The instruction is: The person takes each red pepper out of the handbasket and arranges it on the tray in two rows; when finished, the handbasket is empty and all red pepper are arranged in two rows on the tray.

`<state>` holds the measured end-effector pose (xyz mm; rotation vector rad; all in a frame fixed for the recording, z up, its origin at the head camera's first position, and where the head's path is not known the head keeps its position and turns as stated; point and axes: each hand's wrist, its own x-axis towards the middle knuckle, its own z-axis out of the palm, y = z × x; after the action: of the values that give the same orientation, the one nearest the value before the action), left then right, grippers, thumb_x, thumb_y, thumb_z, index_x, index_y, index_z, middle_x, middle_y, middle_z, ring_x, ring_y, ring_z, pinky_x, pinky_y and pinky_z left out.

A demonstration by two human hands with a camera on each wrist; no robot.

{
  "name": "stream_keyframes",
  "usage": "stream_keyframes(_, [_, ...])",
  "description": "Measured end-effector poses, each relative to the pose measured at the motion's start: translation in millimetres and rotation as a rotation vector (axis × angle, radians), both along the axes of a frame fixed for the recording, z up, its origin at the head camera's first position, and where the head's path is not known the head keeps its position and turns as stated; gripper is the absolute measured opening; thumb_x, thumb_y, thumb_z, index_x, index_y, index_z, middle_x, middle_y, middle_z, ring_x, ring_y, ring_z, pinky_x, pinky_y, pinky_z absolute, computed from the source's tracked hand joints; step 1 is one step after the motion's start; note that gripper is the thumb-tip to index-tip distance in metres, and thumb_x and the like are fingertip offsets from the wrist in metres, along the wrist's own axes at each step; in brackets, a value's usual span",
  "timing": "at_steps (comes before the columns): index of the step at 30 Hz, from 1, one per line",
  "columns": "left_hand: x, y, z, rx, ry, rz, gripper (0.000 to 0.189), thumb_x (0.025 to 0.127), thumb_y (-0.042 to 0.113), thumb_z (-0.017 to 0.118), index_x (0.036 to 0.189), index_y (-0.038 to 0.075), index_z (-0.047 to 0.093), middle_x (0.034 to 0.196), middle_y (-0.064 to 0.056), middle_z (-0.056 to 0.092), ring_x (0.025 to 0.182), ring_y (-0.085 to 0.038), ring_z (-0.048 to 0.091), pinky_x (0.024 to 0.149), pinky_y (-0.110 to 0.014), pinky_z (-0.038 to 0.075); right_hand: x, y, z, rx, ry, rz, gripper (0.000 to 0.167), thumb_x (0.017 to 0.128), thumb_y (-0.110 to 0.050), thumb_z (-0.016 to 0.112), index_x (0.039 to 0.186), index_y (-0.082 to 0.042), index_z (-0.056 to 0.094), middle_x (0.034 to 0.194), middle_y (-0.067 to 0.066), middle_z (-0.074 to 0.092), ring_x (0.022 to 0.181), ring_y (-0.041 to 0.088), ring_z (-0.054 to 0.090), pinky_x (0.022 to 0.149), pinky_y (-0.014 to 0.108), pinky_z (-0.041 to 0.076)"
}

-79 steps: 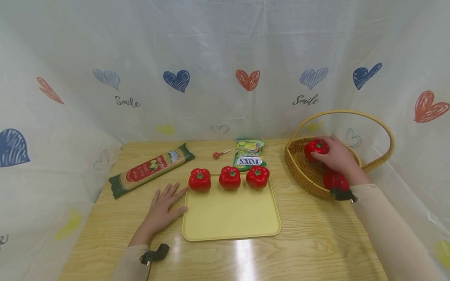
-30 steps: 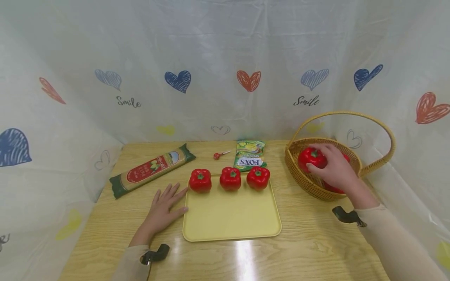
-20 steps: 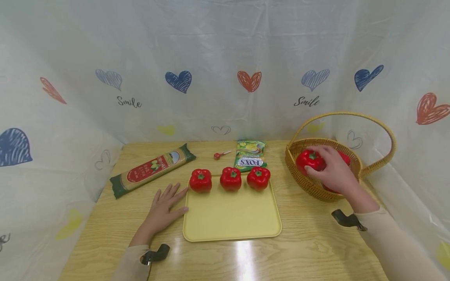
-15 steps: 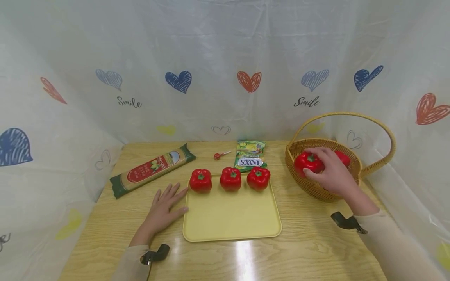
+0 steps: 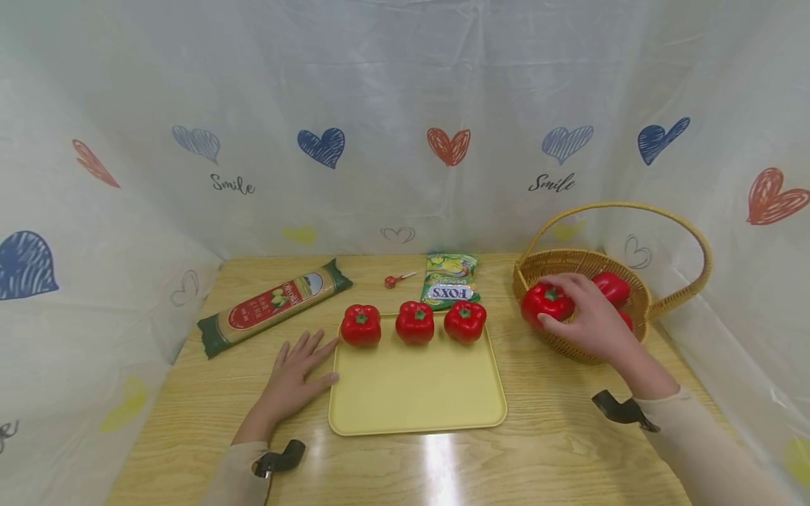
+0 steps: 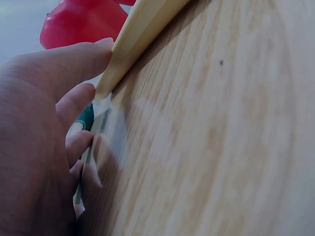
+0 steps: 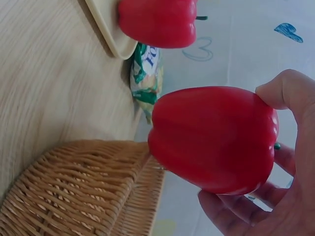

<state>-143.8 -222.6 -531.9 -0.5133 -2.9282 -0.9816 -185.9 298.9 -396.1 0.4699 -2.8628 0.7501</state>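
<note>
My right hand point(image 5: 591, 320) grips a red bell pepper point(image 5: 545, 303) with a green stem, held at the left rim of the wicker basket point(image 5: 640, 281). In the right wrist view the same bell pepper point(image 7: 214, 140) sits between thumb and fingers, above the basket rim. More red peppers point(image 5: 611, 287) lie inside the basket, partly behind the hand. Three red bell peppers point(image 5: 414, 322) stand in a row along the back of the yellow tray point(image 5: 418, 393). My left hand point(image 5: 292, 379) lies flat with fingers spread, thumb and index finger touching the tray's left edge.
A pasta packet point(image 5: 272, 306) lies slanted at the back left. A lollipop point(image 5: 399, 279) and a green Fox's candy bag point(image 5: 451, 280) lie behind the tray. The basket's tall handle point(image 5: 623, 205) arches over it. A printed plastic curtain point(image 5: 380, 91) surrounds the table.
The right hand has carried its bell pepper leftward and toward the front, from inside the basket to its left rim, uncovering other peppers there. The left hand stays put.
</note>
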Motion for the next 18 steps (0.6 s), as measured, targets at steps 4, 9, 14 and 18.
stream_keyframes(4, [-0.3, -0.2, -0.7, -0.007, -0.005, 0.002, 0.067, 0.096, 0.049, 0.065, 0.155, 0.022, 0.047, 0.165, -0.016, 0.029, 0.154, -0.042, 0.012, 0.121, -0.063, -0.004, 3.1, -4, -2.6, 0.014, -0.01, 0.008, 0.057, 0.088, -0.024, 0.079, 0.139, -0.013, 0.056, 0.138, 0.02, 0.048, 0.117, 0.042, 0.053, 0.089, 0.066, 0.053])
stream_keyframes(9, [-0.3, -0.2, -1.2, -0.005, -0.005, 0.003, 0.067, 0.096, 0.049, 0.066, 0.154, 0.023, 0.047, 0.165, -0.016, 0.029, 0.154, -0.042, 0.012, 0.121, -0.063, -0.004, 6.3, -9, -6.9, 0.017, -0.002, 0.031, 0.057, 0.086, -0.022, 0.08, 0.137, -0.014, 0.057, 0.137, 0.018, 0.049, 0.116, 0.04, 0.055, 0.088, 0.064, 0.055])
stream_keyframes(14, [0.4, -0.2, -0.3, -0.004, -0.005, 0.003, 0.066, 0.096, 0.048, 0.065, 0.154, 0.023, 0.047, 0.165, -0.016, 0.029, 0.154, -0.043, 0.012, 0.121, -0.064, -0.003, 9.2, -13, -10.4, 0.02, -0.016, 0.046, 0.057, 0.085, -0.024, 0.082, 0.137, -0.016, 0.058, 0.136, 0.016, 0.05, 0.118, 0.039, 0.055, 0.089, 0.063, 0.055])
stream_keyframes(18, [-0.2, -0.3, -1.4, -0.004, -0.002, 0.004, 0.066, 0.096, 0.049, 0.065, 0.154, 0.023, 0.047, 0.165, -0.015, 0.029, 0.154, -0.042, 0.012, 0.121, -0.064, -0.003, 11.1, -17, -13.5, 0.021, -0.019, 0.061, 0.058, 0.084, -0.025, 0.083, 0.136, -0.017, 0.059, 0.136, 0.014, 0.051, 0.12, 0.038, 0.054, 0.09, 0.062, 0.055])
